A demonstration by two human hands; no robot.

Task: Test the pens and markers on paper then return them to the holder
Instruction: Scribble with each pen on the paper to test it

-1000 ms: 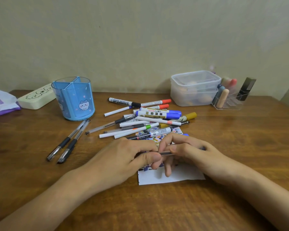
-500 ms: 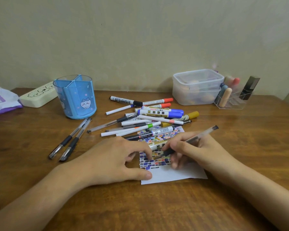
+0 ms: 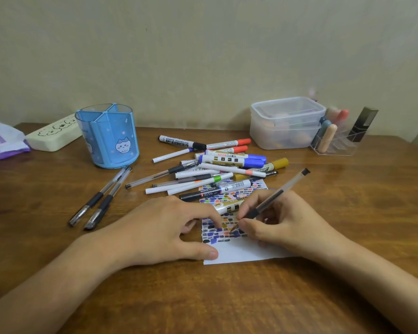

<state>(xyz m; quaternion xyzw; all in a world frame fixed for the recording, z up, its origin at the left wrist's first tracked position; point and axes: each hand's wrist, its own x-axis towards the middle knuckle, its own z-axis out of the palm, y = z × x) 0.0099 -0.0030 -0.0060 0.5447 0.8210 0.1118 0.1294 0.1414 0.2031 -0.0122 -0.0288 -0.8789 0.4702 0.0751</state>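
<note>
On the desk (image 3: 348, 213), centre: paper (image 3: 241, 254), its upper part covered in coloured swatches. Right hand (image 3: 285, 225) grips a clear gel pen (image 3: 270, 201), tip touching the paper. Left hand (image 3: 159, 227) rests on the paper's left edge, fingers relaxed. Behind: loose pile of markers (image 3: 227, 165); blue holder (image 3: 109, 136) at far left.

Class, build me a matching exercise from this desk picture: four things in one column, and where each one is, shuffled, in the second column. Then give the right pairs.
1 blue holder
2 clear pen
3 paper
4 lidded plastic box

A under both hands
B far right, by the wall
C in the right hand
D far left, upright on the table

Pairs: 1-D, 2-C, 3-A, 4-B. The left hand presses the paper flat.
</note>
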